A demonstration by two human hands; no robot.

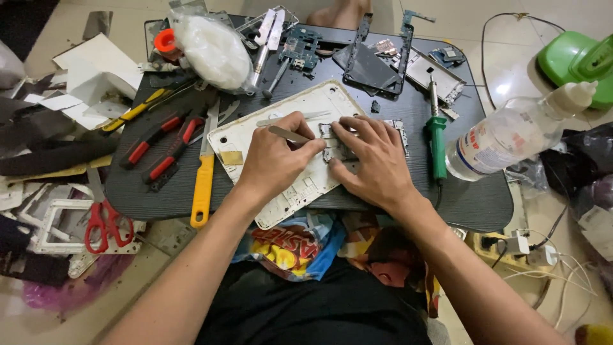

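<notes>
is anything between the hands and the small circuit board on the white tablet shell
Nothing visible: the right hand presses directly on the small grey circuit board on the white plastic tablet shell, and the left hand holds metal tweezers beside it.

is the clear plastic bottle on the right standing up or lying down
Lying down: the clear bottle rests on its side at the table's right edge, white cap pointing up-right.
</notes>
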